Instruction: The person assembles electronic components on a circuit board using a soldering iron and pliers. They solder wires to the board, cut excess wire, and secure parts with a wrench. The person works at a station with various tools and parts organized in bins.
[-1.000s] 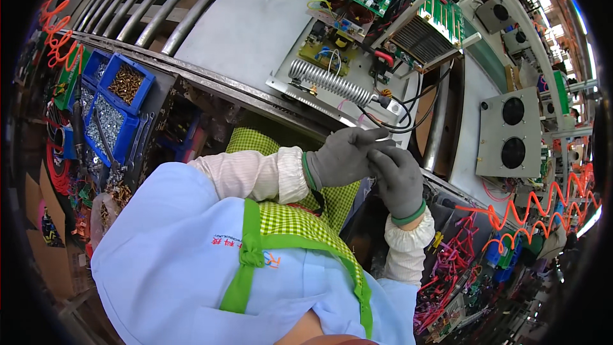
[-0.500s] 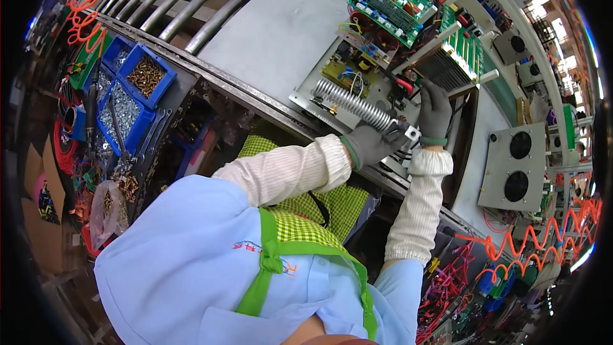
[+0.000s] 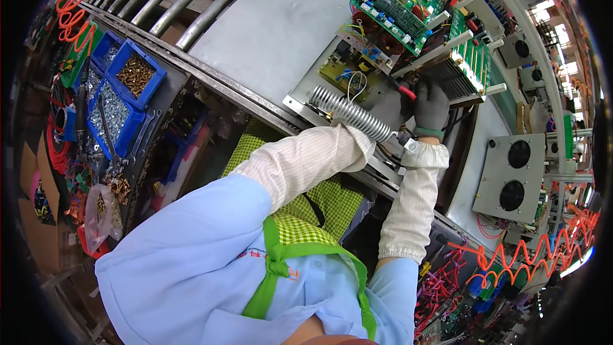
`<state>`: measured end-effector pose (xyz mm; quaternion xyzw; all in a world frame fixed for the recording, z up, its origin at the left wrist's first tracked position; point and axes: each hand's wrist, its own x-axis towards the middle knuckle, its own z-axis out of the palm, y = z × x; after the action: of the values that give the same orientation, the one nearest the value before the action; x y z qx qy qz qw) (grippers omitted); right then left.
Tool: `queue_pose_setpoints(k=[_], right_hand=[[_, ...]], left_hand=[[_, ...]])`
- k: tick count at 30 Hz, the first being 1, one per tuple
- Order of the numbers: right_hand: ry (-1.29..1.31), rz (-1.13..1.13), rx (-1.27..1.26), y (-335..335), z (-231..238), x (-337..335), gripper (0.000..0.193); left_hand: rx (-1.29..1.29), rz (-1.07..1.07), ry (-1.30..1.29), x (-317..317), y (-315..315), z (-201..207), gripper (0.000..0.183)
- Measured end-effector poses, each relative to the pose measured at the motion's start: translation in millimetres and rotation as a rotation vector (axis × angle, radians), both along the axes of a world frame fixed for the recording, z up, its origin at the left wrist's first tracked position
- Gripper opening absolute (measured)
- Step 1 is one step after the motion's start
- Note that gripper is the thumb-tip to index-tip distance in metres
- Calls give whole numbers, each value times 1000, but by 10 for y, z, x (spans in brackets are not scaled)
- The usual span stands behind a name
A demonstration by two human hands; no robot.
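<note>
Both of my hands wear grey gloves and reach into an open electrical chassis (image 3: pixel 306 103) at the bench edge. My left hand (image 3: pixel 385 107) is beyond a silver ribbed coil (image 3: pixel 350 114), which partly covers it; its fingers do not show clearly. Close by on the right, my right hand (image 3: pixel 432 107) reaches among dark cables below a finned black heatsink (image 3: pixel 448 80), fingertips lost in shadow. Between the hands lies a red-sleeved cable end (image 3: pixel 407 92). A yellowish circuit board (image 3: pixel 341 71) with white wires sits left of them, and a green circuit board (image 3: pixel 399 16) stands above.
Blue bins (image 3: pixel 137 76) of brass and silver screws stand at the left, with wrenches (image 3: pixel 145 133) beside them. Metal rollers (image 3: pixel 211 13) adjoin the pale bench top (image 3: pixel 255 38). A panel with two black fans (image 3: pixel 511 176) stands at the right, above coiled orange hoses (image 3: pixel 511 252).
My left hand has moved from the coil's near end to its far side, deeper into the chassis. My right hand has shifted slightly downward, its fingers farther under the heatsink side.
</note>
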<state>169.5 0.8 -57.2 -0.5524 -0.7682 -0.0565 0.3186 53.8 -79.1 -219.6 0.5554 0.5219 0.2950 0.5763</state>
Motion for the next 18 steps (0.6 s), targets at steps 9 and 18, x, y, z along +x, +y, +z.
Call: queue_pose_setpoints(k=[9, 18], right_hand=[[126, 167, -132, -16, 137, -18, 22], [37, 33, -134, 59, 116, -27, 24]], left_hand=[[24, -105, 117, -8, 38, -76, 28], [44, -175, 161, -29, -58, -158, 29]])
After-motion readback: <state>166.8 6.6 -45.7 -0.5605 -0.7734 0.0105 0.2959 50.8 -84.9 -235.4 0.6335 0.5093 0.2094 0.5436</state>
